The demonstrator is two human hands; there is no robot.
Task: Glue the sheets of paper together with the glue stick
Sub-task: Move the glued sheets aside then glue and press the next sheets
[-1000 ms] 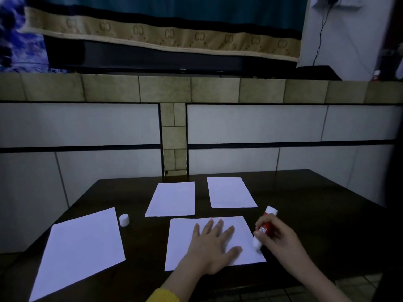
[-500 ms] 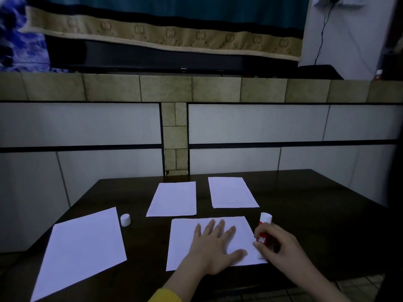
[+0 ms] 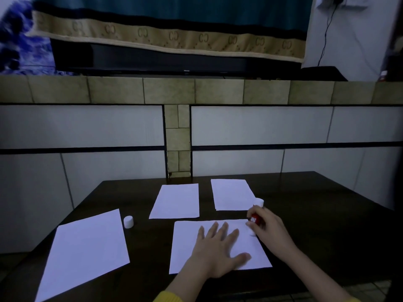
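Down on the dark table [image 3: 305, 214], the left hand [image 3: 218, 247] lies flat with fingers spread on the nearest sheet [image 3: 187, 247]. Just beside it, the right hand [image 3: 269, 227] grips the red glue stick [image 3: 255, 219], its lower end touching that sheet's far right corner. Three other sheets [image 3: 176, 201] and a white cap [image 3: 128, 221] lie apart.

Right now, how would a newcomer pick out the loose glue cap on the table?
On the dark table, find the big tilted sheet at the near left. Just off its far right corner stands the cap, a small white cylinder alone on bare wood; everything else white nearby is flat paper.
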